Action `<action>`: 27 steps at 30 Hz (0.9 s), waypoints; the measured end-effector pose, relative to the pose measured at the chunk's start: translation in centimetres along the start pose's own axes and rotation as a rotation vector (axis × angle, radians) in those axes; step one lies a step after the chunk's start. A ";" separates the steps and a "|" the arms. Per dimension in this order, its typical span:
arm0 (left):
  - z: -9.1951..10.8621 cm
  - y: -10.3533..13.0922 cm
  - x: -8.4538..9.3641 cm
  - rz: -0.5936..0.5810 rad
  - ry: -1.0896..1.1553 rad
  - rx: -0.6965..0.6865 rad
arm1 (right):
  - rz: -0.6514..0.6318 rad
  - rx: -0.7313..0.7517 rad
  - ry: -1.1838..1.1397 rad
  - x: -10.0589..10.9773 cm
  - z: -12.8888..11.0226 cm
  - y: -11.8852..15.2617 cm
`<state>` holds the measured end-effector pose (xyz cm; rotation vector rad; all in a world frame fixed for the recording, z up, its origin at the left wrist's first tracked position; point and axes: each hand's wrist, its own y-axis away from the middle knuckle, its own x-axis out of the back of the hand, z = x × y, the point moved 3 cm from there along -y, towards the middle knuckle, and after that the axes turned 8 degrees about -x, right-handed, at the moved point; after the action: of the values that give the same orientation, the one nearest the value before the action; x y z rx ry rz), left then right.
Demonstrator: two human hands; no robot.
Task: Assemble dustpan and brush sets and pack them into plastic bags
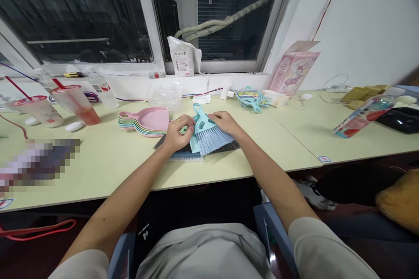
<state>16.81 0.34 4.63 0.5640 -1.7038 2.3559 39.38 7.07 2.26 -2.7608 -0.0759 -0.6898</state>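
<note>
A small blue brush (pixel 209 134) lies on the tabletop (pixel 108 170) just right of the stacked dustpans (pixel 147 121). The right hand (pixel 225 123) closes its grip on the brush's handle; the left hand (pixel 176 133) pinches its left edge.

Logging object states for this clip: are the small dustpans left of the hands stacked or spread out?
Stacked. The dustpans sit nested in one pile on the table, pink on top, other colours' rims showing beneath, handles aligned leftward.
</note>
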 end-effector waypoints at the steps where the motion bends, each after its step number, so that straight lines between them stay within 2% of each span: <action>1: 0.2 -0.1 0.0 -0.005 0.003 0.004 | -0.018 0.011 0.031 0.1 -0.1 0.0; 3: 0.5 -0.3 -0.2 -0.015 0.002 0.031 | 0.012 0.030 0.049 0.5 -0.2 0.0; 5: 0.4 -0.4 -0.5 -0.013 -0.014 0.115 | 0.077 0.044 0.029 0.8 -0.3 0.2; 7: -0.3 -0.3 -0.8 0.029 -0.010 0.268 | 0.119 0.051 0.010 0.9 -0.6 0.5; 10: -1.8 0.2 -1.3 0.093 0.110 0.544 | 0.126 0.066 0.017 0.3 -1.4 1.2; 13: -2.6 0.5 -1.6 -0.007 0.174 0.723 | 0.077 0.091 0.023 -0.6 -2.2 1.9; 16: -2.2 0.2 -1.3 -0.095 0.100 0.725 | -0.013 0.099 0.014 -1.0 -2.8 2.2; 18: -1.8 -0.1 -1.0 -0.088 0.099 0.702 | -0.061 0.090 -0.003 -0.6 -2.9 2.2; 24: -2.3 -0.3 0.0 0.100 0.101 0.706 | -0.114 -0.120 -0.213 2.0 -2.6 1.8; 27: -2.7 -0.1 0.1 0.143 0.139 0.720 | -0.130 -0.143 -0.274 2.4 -2.8 2.0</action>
<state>16.18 2.93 4.00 0.3589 -0.8220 3.0097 40.51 4.35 5.18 -2.9932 -0.2765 -0.3550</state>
